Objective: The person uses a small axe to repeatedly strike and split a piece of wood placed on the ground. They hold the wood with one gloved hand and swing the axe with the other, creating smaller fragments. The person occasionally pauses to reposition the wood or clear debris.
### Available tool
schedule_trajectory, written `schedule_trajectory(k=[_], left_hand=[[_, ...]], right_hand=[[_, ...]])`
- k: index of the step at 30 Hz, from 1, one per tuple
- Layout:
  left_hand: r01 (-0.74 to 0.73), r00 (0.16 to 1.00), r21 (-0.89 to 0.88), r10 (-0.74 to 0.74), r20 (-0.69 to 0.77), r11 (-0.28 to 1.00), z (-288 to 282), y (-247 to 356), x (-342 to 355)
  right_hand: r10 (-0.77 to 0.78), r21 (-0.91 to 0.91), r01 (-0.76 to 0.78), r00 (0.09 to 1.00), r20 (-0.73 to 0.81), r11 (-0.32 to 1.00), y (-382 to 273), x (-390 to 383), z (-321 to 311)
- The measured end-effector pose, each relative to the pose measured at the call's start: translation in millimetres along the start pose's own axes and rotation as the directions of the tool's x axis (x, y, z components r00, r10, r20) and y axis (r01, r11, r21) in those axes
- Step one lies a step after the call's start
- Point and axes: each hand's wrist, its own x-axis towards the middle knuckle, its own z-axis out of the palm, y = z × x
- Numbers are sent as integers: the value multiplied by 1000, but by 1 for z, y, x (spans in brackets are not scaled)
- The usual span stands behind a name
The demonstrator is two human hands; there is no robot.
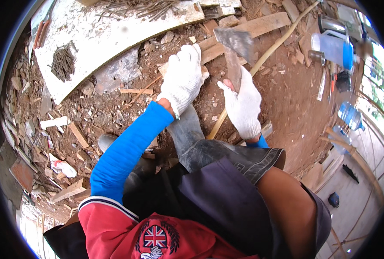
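Note:
My left hand (182,77), in a white knit glove, grips the near end of a wooden board (265,25) that slants away over the dirt to the upper right. In my right hand (244,105), gloved the same way, is a hatchet (233,64), its fingers closed round the wooden handle. The hatchet's wide grey metal head (237,42) is smeared by motion and stands over the board. Part of the board is hidden behind the head and my left glove.
A pale sheet (114,39) with a pile of nails (63,62) lies at the far left. A long pole (282,39) runs past my right hand. Water jugs (332,47) stand at the right. Wood scraps (78,134) and rubble cover the ground at left.

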Motion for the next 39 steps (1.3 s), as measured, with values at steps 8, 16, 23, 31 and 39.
schedule_trajectory(k=[8,16,23,31,39], left_hand=[[-55,998,62,57,-37,997,2,3,0],[-46,999,125,44,15,991,1,-2,-5],[-111,993,254,95,74,961,0,5,-4],[-90,993,310,62,99,946,-5,3,-6],[-107,994,310,97,48,945,1,9,-4]], right_hand=[[68,-250,-33,988,135,968,19,6,2],[-55,107,53,998,20,993,-16,11,-35],[81,-181,-49,982,173,982,9,9,-8],[-62,46,61,998,14,997,-16,16,-33],[78,-47,-71,981,180,996,9,12,-31]])
